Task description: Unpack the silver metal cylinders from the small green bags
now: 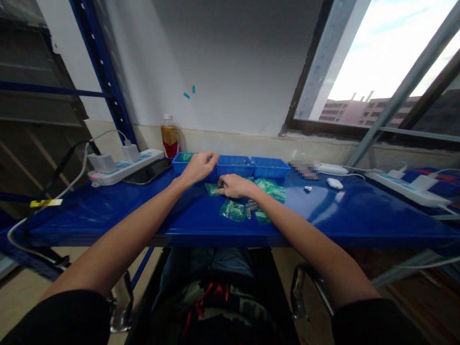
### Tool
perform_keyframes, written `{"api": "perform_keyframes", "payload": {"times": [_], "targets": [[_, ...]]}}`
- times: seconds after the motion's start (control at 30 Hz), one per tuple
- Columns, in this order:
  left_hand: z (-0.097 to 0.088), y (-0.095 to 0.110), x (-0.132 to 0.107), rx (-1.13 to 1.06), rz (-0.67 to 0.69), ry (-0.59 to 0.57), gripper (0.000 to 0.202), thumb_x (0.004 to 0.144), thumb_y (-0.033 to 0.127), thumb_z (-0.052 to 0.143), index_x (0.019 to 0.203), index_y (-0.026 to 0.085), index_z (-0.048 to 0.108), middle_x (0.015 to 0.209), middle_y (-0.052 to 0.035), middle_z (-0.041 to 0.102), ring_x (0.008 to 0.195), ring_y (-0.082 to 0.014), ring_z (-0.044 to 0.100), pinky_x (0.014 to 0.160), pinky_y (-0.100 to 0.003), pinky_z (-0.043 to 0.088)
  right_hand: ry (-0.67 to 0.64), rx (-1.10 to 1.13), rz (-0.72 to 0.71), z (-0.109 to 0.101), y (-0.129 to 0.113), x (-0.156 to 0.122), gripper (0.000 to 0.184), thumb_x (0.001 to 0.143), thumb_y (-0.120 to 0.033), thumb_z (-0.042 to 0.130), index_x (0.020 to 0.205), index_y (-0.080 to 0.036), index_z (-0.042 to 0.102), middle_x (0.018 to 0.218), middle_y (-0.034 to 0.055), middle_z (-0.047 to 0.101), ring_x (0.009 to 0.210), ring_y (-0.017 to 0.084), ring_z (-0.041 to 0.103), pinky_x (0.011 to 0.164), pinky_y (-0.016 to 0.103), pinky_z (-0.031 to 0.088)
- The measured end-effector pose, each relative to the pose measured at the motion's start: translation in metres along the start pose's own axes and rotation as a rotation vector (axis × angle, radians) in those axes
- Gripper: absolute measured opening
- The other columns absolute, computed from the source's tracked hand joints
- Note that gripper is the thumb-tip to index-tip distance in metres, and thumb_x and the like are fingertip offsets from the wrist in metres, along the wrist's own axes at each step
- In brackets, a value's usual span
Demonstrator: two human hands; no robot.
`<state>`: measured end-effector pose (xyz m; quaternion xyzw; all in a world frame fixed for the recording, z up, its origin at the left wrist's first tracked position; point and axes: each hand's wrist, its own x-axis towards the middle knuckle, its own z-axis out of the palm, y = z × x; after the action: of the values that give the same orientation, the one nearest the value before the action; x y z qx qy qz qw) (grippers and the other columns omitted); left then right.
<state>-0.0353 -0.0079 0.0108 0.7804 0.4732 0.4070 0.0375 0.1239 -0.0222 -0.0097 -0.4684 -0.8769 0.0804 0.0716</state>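
My left hand (200,166) is over the edge between the left blue bin (178,167) and the middle blue bin (233,169). Its fingers are curled together; whatever may be in them is hidden. Lower and to the right, my right hand (234,185) has its bent fingers on a small green plastic bag (211,189) lying on the table. Beneath my right wrist lie more green bags (233,211) with small parts inside, beside several loose grey metal cylinders (248,212). Small metal pieces show in the middle bin, and green plastic shows in the left one.
The right blue bin (271,171) completes the row along the wall. On the blue table (194,218), a drink bottle (169,137), a phone (149,172) and a power strip (134,165) stand left. Another power strip (409,187) and a white earbud case (335,183) lie right.
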Motion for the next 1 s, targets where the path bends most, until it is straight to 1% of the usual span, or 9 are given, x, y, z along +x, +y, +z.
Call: {"api": "perform_keyframes", "payload": {"times": [0.13,0.3,0.37,0.43,0.53,0.67,0.77,0.87,1.0], "targets": [[0.007,0.002,0.000,-0.114,-0.034,-0.055,0.039,0.088,0.040,0.045,0.061,0.015,0.055,0.051,0.0018,0.046,0.052,-0.0116,0.041,0.053,-0.024,0.028,0.029,-0.072,-0.030,0.000,0.000,-0.001,0.028,0.081,-0.042,0.059,0.096,-0.019,0.064,0.089,0.0081,0.068,0.081,0.021,0.061,0.064,0.027,0.039],[0.014,-0.002,0.000,-0.635,-0.451,-0.275,0.041,0.091,0.048,0.040,0.066,0.017,0.048,0.044,0.0085,0.023,0.037,-0.0066,0.019,0.040,-0.020,0.016,0.076,-0.123,0.029,-0.003,0.001,-0.005,0.022,0.085,-0.040,0.054,0.091,-0.021,0.064,0.096,0.0086,0.069,0.087,0.024,0.063,0.066,0.028,0.040],[0.014,-0.006,0.001,-0.811,-0.580,-0.321,0.039,0.092,0.047,0.041,0.067,0.017,0.046,0.046,0.0099,0.020,0.035,-0.0047,0.014,0.038,-0.018,0.012,0.146,-0.140,0.071,-0.006,0.006,-0.006,0.023,0.087,-0.038,0.050,0.090,-0.021,0.064,0.098,0.0097,0.069,0.089,0.024,0.063,0.067,0.029,0.040],[0.013,-0.009,0.004,-0.907,-0.658,-0.264,0.038,0.093,0.043,0.041,0.066,0.016,0.044,0.047,0.0089,0.024,0.034,-0.0036,0.017,0.036,-0.016,0.011,0.244,-0.140,0.109,-0.009,0.012,-0.007,0.023,0.089,-0.036,0.047,0.091,-0.020,0.064,0.097,0.0103,0.068,0.090,0.024,0.062,0.068,0.029,0.040],[0.010,-0.011,0.006,-0.933,-0.736,-0.164,0.035,0.093,0.042,0.043,0.071,0.015,0.049,0.052,0.0045,0.039,0.037,-0.0044,0.032,0.035,-0.015,0.022,0.380,-0.120,0.110,-0.012,0.019,-0.006,0.023,0.091,-0.035,0.045,0.091,-0.019,0.062,0.095,0.0091,0.068,0.089,0.022,0.061,0.070,0.029,0.040],[0.008,-0.005,0.004,-0.894,-0.781,-0.214,0.031,0.091,0.043,0.048,0.080,0.014,0.054,0.064,-0.0011,0.053,0.049,-0.0092,0.051,0.041,-0.017,0.038,0.466,-0.141,0.023,-0.012,0.016,-0.007,0.020,0.092,-0.032,0.046,0.091,-0.019,0.061,0.094,0.0071,0.066,0.088,0.019,0.059,0.075,0.028,0.040],[0.009,-0.001,0.000,-0.947,-0.788,-0.339,0.027,0.090,0.038,0.052,0.080,0.013,0.056,0.066,-0.0028,0.056,0.056,-0.0110,0.057,0.049,-0.020,0.048,0.497,-0.213,-0.019,-0.009,0.007,-0.009,0.021,0.093,-0.030,0.044,0.096,-0.018,0.061,0.097,0.0085,0.064,0.092,0.020,0.058,0.077,0.028,0.040],[0.010,-0.001,-0.001,-1.034,-0.695,-0.446,0.014,0.087,0.025,0.057,0.080,0.012,0.059,0.072,-0.0036,0.059,0.061,-0.0098,0.058,0.055,-0.020,0.052,0.476,-0.261,-0.065,-0.006,0.001,-0.011,0.024,0.094,-0.031,0.044,0.101,-0.017,0.061,0.101,0.0107,0.062,0.096,0.021,0.057,0.079,0.029,0.041],[0.010,-0.004,0.001,-0.982,-0.627,-0.368,0.006,0.084,0.013,0.056,0.079,0.013,0.059,0.069,-0.0013,0.057,0.059,-0.0073,0.055,0.053,-0.018,0.051,0.462,-0.165,-0.102,0.001,0.006,-0.007,0.026,0.093,-0.033,0.046,0.109,-0.017,0.059,0.105,0.0104,0.059,0.096,0.021,0.055,0.080,0.029,0.041]]}}
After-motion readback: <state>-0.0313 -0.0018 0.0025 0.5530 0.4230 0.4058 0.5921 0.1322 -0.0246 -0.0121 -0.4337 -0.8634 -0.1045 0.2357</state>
